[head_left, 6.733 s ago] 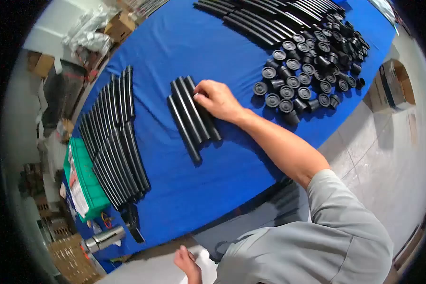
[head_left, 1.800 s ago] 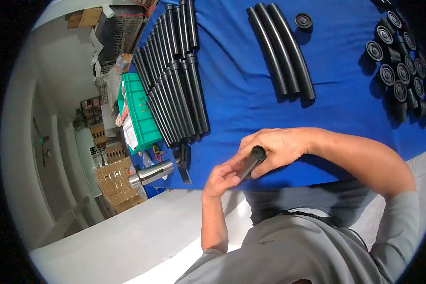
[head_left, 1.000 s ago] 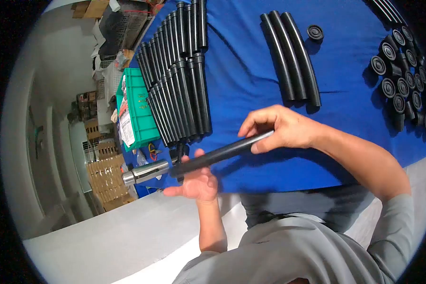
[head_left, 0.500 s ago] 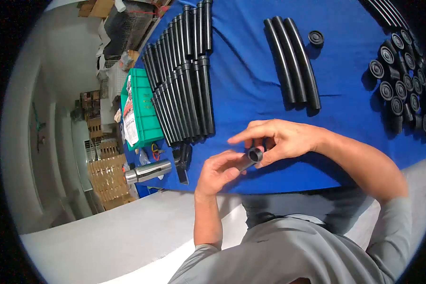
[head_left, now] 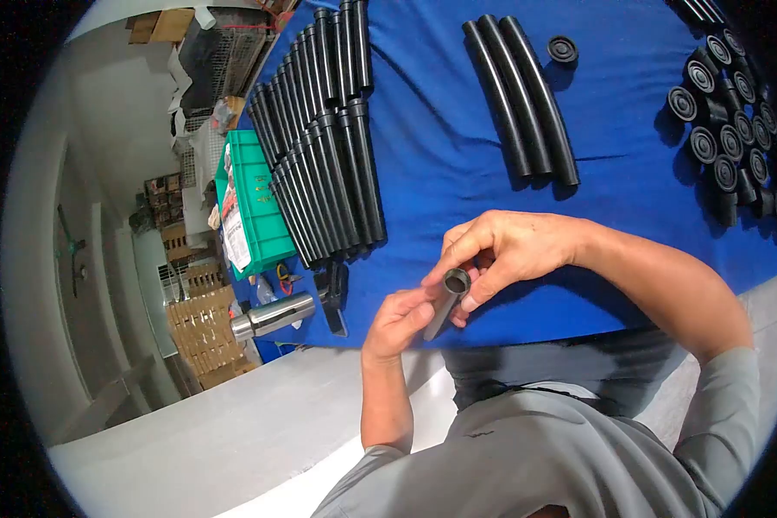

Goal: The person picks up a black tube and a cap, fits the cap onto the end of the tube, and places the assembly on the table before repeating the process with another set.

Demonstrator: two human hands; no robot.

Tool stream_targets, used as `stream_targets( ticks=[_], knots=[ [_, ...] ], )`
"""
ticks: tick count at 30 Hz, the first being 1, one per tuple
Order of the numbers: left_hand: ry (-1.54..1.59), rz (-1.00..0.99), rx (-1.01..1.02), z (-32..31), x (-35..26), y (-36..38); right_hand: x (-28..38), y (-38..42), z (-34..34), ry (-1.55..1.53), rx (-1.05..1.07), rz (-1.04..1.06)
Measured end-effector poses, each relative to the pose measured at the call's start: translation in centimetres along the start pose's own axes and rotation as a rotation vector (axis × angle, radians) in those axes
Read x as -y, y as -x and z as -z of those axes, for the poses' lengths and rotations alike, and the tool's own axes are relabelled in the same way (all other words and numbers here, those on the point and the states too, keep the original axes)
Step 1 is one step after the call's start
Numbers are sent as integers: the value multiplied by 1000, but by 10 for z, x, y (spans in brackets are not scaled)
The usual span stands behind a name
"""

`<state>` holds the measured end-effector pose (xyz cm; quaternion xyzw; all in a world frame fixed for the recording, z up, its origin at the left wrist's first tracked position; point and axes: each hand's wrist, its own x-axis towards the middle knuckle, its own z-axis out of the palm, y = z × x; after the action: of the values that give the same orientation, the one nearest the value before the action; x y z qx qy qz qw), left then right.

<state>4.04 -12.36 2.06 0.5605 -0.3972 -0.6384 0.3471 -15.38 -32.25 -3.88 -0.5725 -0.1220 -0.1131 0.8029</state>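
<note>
Pale floor [head_left: 216, 432] runs along the near side of the desk [head_left: 432, 190], which wears a blue cloth. Take the tube in your hands as landmark. Left of it lie two rows of black capped tubes [head_left: 340, 186], with a green box [head_left: 269, 211] past them. Far to its right is a heap of black caps [head_left: 701, 145]; ahead of it lie three loose tubes [head_left: 520, 95], side by side. Well to its left rests a steel cylinder [head_left: 276, 316].

Your left hand [head_left: 394, 324] presses its lower left side; your right hand [head_left: 518, 246] is nearer its open mouth. Both sets of fingers appear closed on the tube [head_left: 445, 312], which you hold tilted over the desk's near edge, mouth up, its long axis dropping slightly left towards you.

One lone cap [head_left: 563, 49] sits beyond it, with the three loose tubes lying between.
</note>
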Motion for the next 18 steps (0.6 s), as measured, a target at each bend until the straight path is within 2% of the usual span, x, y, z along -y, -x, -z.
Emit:
stream_targets(
  ticks=[5,8,11,14,15,18],
  knots=[
    [174,67,-3,-7,7,0,-4,0,-1,-124,47,-11],
    [190,45,-41,-7,21,5,-13,-1,1,-187,35,-63],
    [26,61,-40,-3,29,10,-9,1,3,-120,-6,-96],
    [145,60,-59,3,34,23,-5,2,3,-156,-38,-172],
    [326,9,-68,4,29,27,-5,1,3,-192,-46,-209],
    [852,-208,-74,9,18,37,-2,1,13,28,-90,-185]
  ],
)
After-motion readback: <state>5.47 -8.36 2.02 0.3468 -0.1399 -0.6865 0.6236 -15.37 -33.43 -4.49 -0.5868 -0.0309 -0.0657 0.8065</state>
